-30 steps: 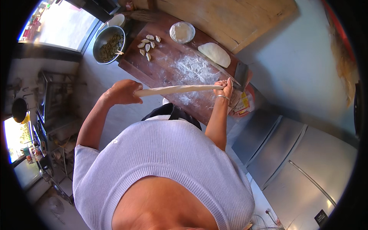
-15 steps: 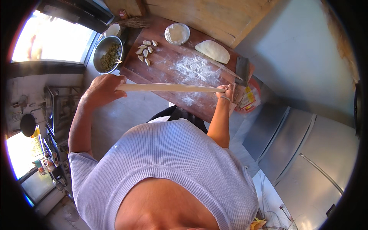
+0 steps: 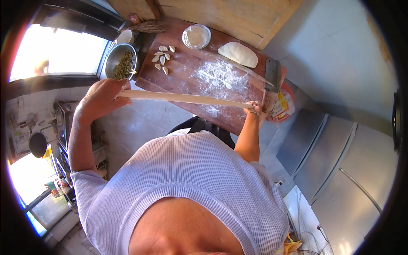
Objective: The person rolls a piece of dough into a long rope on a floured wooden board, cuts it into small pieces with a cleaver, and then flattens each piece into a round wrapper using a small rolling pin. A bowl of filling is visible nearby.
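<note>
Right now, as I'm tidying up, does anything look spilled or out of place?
White powder lies scattered across the wooden board, outside the powder bowl; it looks spilled, though it may be deliberate. The held pale strip looks intact.

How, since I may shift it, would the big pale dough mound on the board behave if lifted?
The dough mound would probably sag, as its smooth, rounded outline suggests soft dough. It seems unlikely to roll, resting broad on the wooden board. Loose flour lies nearby, so its surface might be dusted rather than sticky.
</note>
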### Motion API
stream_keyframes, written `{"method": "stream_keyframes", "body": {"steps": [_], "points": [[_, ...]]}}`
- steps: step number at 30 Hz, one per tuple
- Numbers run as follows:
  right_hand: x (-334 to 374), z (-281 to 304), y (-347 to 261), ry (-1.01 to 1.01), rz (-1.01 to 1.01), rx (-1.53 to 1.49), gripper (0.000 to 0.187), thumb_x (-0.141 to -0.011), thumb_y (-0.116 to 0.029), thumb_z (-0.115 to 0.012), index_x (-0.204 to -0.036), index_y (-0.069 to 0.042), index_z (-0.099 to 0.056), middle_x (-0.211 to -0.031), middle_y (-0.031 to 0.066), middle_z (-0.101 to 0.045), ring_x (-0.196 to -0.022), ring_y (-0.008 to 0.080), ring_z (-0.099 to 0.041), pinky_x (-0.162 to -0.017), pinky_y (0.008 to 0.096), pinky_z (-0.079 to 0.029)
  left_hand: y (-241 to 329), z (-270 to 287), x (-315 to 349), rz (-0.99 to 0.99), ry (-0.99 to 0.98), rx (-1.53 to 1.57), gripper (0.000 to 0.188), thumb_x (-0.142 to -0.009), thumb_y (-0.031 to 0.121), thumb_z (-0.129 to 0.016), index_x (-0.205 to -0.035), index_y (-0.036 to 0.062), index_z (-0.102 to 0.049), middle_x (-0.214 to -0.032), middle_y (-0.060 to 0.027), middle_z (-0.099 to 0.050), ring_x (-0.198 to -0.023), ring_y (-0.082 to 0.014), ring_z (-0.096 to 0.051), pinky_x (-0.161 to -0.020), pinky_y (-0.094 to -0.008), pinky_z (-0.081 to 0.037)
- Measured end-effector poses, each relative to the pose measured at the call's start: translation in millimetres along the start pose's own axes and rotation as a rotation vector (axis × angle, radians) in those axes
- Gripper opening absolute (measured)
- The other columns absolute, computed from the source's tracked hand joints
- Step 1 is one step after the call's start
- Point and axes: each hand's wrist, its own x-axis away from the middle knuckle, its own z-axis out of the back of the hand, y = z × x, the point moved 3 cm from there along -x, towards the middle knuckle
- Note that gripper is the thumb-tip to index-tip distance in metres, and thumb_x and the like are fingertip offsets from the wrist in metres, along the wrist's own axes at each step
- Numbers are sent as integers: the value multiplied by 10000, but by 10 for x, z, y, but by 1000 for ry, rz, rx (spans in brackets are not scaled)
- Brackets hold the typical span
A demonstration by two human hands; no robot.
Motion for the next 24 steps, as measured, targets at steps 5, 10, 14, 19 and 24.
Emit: {"method": "stream_keyframes", "body": {"steps": [5,10,14,19,24], "points": [[241,63,98,-22,93,66,563,-922,-537,-558,-549,-158,-375,-441,-36,-328,-376,120,-344,-392,255,-338,19,209,-59,99,-67,23,268,-760,170,-771,-976,42,-677,-864,-146,-708,-770,-294,-682,-754,-394,-520],[277,154,-13,108,315,-28,550,-949,-535,-513,-576,-157,-372,-444,-23,-348,-362,137,-345,-391,281,-333,-209,50,-359,155,-162,132,262,-778,232,-757,-958,50,-700,-711,-98,-667,-607,-201,-645,-609,-327,-518],[36,341,-149,69,398,69,484,-971,-464,-505,-619,-155,-382,-473,-28,-345,-396,144,-350,-437,308,-369,-691,-697,-948,213,-186,201,236,-835,294,-696,-956,91,-707,-654,-46,-635,-544,-147,-618,-539,-306,-503],[-38,521,-30,102,447,254,276,-945,-298,-594,-782,-137,-441,-609,-1,-418,-520,148,-411,-540,338,-422,-1322,-2451,-2082,73,-175,323,310,-745,284,-758,-997,107,-725,-866,-139,-696,-762,-304,-677,-682,-404,-534],[-56,805,-276,105,663,468,286,-804,-82,-731,-1040,-56,-571,-806,44,-567,-678,187,-568,-678,367,-548,-1199,-3145,-2520,50,-48,213,346,-735,281,-763,-1051,153,-706,-972,-133,-694,-928,-326,-658,-808,-442,-520]]}}
